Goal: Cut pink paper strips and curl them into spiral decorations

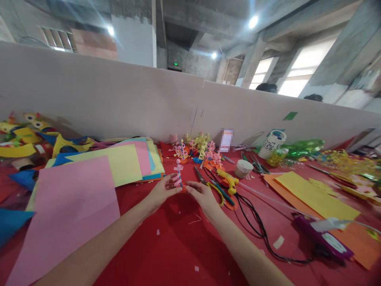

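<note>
- Main risk, as a guess: crushing the pink paper spiral [178, 174], given thin curled strips and a pinch low on its stem.
- Left hand [162, 193]: grip closed on the spiral's lower part, thumb and fingertips meeting around it.
- Right hand [204, 197]: grip open, fingers stretched flat on the red counter [178, 254], tips just beside the spiral's foot; nothing held, as far as can be seen.
- Could tip or lean if let go unevenly: tall, light, narrow at the base, with only a small orange scrap under it.
- Glue gun [228, 181] lying just right of the right hand; a possible burn or a stray smear of glue from a careless sweep of that wrist. No telling whether hot.
- Black cord [258, 227] looping close to the right forearm; a snag there might drag the gun across the counter.
- Scissors [213, 186] partly under the right hand's fingers, another thing to catch on.
- Finished paper pieces [198, 149] crowded right behind the spiral; easy to knock over with a forward push.
- Look of the spiral: pale pink strip coiled around what seems a thin blue stem, upright, loops loose and a little uneven; fine detail too small to make out.
- Place: on the counter near its middle, between the two hands, touching the left fingertips, to the right of the large pink sheet [71, 210].
</note>
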`<state>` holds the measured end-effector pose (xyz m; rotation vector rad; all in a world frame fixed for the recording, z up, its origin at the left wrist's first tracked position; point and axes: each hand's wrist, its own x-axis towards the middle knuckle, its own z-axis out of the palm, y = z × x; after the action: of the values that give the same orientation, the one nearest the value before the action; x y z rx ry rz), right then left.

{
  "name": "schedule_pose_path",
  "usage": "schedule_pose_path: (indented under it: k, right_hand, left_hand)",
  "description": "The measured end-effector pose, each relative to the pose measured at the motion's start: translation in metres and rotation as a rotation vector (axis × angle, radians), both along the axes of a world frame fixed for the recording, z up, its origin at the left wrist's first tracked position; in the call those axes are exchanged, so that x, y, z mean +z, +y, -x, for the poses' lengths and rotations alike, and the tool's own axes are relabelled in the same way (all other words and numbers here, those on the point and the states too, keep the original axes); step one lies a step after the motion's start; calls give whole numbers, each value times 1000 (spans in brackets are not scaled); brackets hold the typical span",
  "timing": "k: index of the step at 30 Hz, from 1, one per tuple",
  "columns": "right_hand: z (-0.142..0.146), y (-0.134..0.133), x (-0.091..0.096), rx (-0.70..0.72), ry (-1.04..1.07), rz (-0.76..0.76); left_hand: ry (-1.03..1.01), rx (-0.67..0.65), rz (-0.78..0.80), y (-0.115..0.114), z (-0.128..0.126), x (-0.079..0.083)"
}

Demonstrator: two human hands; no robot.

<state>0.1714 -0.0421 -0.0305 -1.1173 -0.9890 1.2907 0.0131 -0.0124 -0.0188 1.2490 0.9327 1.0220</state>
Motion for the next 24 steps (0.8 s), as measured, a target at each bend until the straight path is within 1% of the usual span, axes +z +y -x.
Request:
schedule_pose_path:
  k: [4,6,7,9,12,14,18,24]
  right_hand:
    - [0,0,1,4,-14,-32]
    - [1,2,-1,-11,-45,-47]
    - [1,2,-3,-24,-69,-57]
    - [3,3,-7,-56,-131,-84]
    - [8,1,-13,-90,-228,-141]
    - [12,-1,-15,-107,-259,-165]
    - [19,-7,-12,-107,-257,-192]
    - [19,-9,-6,-79,-316,-206]
  left_hand:
    - [3,-13,-79,2,2,2]
    - [-8,6,-126,2,1,4]
    - [-2,37,-158,2,1,5]
    - [49,139,-242,1,-1,9]
    - [185,320,-389,-4,-4,14]
    - [262,401,-460,-7,-4,17]
    - [332,467,-494,-10,-3,22]
    - [333,475,-504,-10,-2,23]
